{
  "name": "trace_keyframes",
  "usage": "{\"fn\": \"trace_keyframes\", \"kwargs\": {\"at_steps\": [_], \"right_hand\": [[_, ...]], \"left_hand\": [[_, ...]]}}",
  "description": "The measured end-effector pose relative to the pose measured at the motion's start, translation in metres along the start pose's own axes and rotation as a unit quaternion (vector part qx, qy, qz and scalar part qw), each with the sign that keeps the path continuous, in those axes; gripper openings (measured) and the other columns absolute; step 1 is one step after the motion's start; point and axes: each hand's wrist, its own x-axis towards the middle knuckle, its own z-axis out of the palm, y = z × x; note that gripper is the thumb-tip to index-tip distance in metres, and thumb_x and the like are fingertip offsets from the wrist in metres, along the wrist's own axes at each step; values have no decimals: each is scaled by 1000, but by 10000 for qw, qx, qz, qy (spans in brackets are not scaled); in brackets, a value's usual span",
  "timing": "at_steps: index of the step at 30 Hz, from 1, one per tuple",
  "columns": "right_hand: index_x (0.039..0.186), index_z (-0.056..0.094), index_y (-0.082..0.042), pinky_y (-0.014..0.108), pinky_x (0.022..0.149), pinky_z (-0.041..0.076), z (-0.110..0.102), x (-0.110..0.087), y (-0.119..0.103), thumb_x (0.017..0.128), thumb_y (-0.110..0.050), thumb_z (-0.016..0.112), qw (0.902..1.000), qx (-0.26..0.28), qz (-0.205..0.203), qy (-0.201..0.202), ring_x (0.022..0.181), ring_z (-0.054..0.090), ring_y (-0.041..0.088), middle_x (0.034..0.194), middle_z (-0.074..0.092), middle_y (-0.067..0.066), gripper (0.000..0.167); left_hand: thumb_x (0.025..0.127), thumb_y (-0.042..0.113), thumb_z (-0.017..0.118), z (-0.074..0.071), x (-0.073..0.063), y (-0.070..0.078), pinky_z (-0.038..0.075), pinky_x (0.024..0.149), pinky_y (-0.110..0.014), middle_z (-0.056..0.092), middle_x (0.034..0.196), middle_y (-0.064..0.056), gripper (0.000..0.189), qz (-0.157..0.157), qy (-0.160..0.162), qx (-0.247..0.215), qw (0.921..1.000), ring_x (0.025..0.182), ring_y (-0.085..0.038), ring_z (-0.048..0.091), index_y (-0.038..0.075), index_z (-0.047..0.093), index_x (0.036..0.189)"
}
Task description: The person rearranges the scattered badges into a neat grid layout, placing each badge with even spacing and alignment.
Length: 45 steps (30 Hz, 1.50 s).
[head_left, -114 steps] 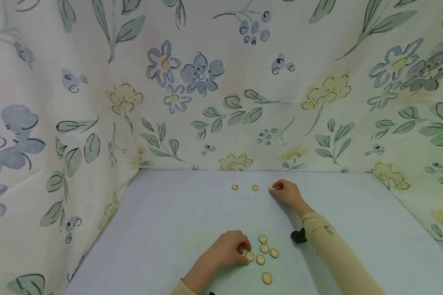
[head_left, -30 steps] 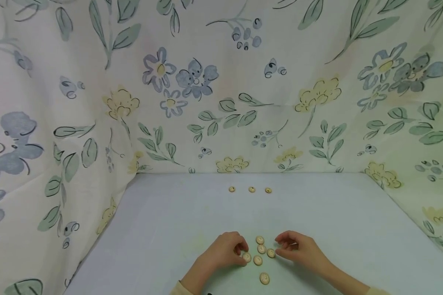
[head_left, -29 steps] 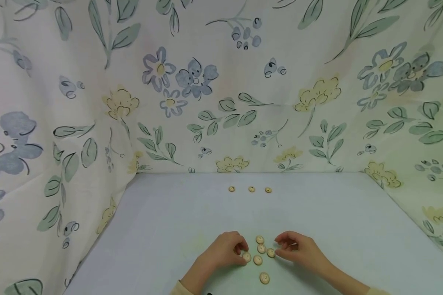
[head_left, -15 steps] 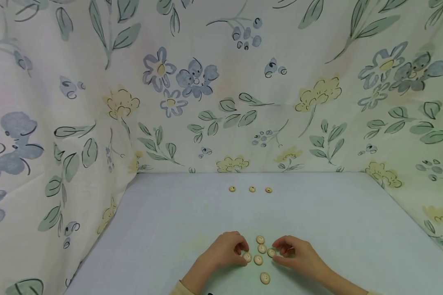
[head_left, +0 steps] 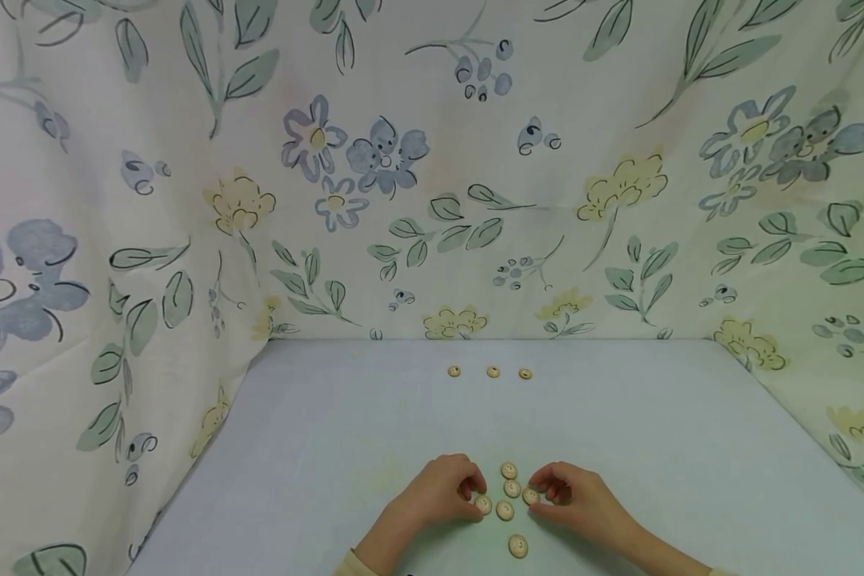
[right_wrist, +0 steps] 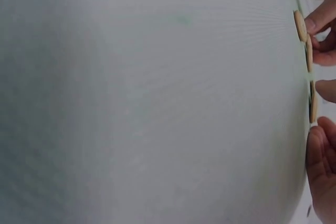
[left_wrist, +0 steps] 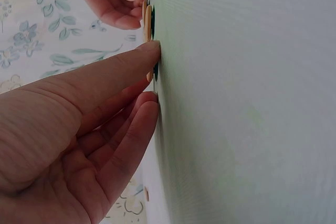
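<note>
Left disc (head_left: 483, 505) on table (head_left: 317, 424), pinched by my left hand (head_left: 439, 490); right disc (head_left: 530, 496) likewise pinched by my right hand (head_left: 583, 502). Four discs (head_left: 505, 510) lie close by, three discs (head_left: 493, 372) in row near back edge. All round, thin, pale, probably wood. Table smooth, whitish, faintly green-stained. Curtain (head_left: 475, 144) around: creased cloth, blue and yellow flowers, green leaves.

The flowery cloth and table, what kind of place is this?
Probably a curtained tabletop work spot: the flowery cloth hangs behind and beside the pale table, and small round discs lie on it.
</note>
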Motion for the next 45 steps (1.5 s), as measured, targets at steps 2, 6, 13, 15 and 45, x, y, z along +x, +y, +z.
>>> {"fn": "trace_keyframes", "kwargs": {"at_steps": [2,6,13,15,45], "right_hand": [[99,67,-12,22,66,49,0,0,0,81,-28,80,10000,-3,12,-40,76,56,7,88,62,-5,28],[99,66,-13,22,65,49,0,1,1,80,-29,81,9999,-60,-124,-38,75,55,6,87,61,-7,28],[99,66,-14,21,62,48,2,2,3,79,-27,81,9985,-201,-498,50,74,54,5,87,61,-10,28],[98,67,-14,21,62,48,3,3,3,79,-26,82,9985,-215,-494,70,74,54,5,86,61,-10,27],[89,65,-15,21,58,45,-3,14,-2,77,-28,83,9989,-161,-94,-439,67,50,1,76,57,-9,25]], "left_hand": [[71,10,86,0,0,-1,43,65,-17,53,76,12,24,-1,7,26,10000,67,1,48,13,70,88],[71,11,86,1,1,-2,43,65,-17,53,76,12,24,32,17,69,10000,67,1,48,13,70,88],[70,11,86,1,0,-2,43,65,-17,53,76,12,24,45,46,19,10000,67,1,48,13,70,89],[70,11,86,0,0,-2,43,66,-17,53,76,11,24,41,59,9,10000,67,1,48,13,70,88],[70,11,86,-2,-1,-1,43,66,-17,53,76,11,25,44,48,71,10000,67,1,48,14,70,88]]}}
